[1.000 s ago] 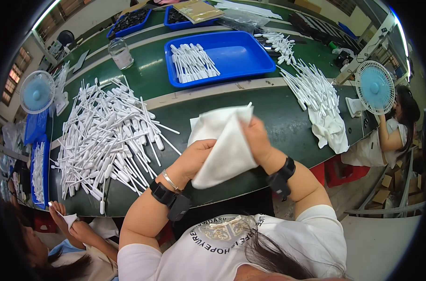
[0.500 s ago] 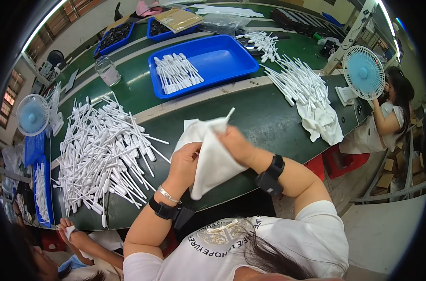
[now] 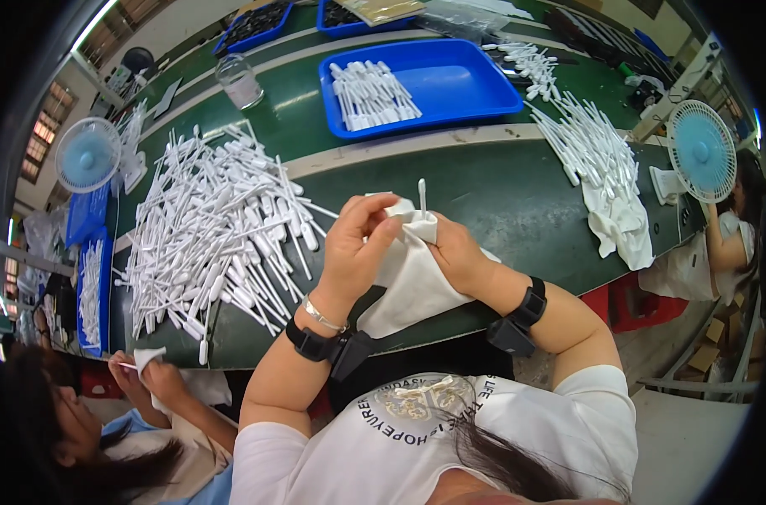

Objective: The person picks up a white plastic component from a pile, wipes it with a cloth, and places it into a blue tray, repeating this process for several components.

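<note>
A white cloth (image 3: 412, 282) hangs in front of me over the near edge of the table. My right hand (image 3: 459, 257) grips it, folded around a slim white plastic stick (image 3: 422, 195) whose narrow end pokes upright out of the top. Just left of the fold is my left hand (image 3: 362, 240), fingers loosely curled, with a gap between thumb and forefinger and nothing visible in it. The lower part of the stick is hidden by cloth. A large heap of similar white sticks (image 3: 223, 227), many with a thicker end, lies to the left.
Beyond the hands, a blue tray (image 3: 467, 84) holds a row of white sticks. More sticks (image 3: 589, 143) lie at the right beside a crumpled white cloth (image 3: 623, 227). A clear bottle (image 3: 240, 82) stands farther back. Fans stand at both sides; a co-worker's hands (image 3: 151, 379) hold a cloth at lower left.
My left hand has come off the cloth and risen beside its top. The stick, tilted before, now stands upright in the fold. The view has shifted, so the table appears higher and farther right.
</note>
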